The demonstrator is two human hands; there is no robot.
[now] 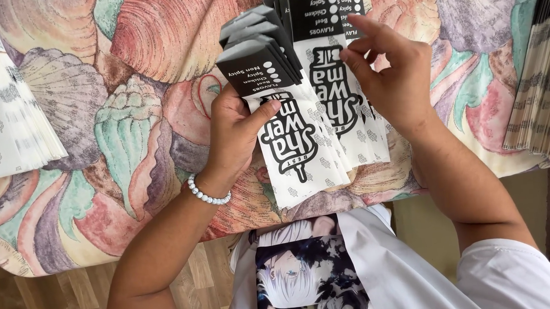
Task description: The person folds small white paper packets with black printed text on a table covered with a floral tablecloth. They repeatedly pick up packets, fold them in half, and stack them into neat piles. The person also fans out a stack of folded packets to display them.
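Left hand [234, 134] grips fanned paper sleeves [292, 129] – right hand [389, 75] touching their edge

1. A fanned bundle of long, narrow paper sleeves [290, 141], white with black tops and black lettering, lay at the middle of the shell-patterned tablecloth [130, 86], gripped by the left hand [234, 134].
2. A second bundle of the same sleeves [336, 77] lay just beside it, under the fingertips of the right hand [392, 81].
3. A stack of white sleeves [8, 123] sat at the left edge.
4. Another stack [541, 81] stood edge-on at the right.
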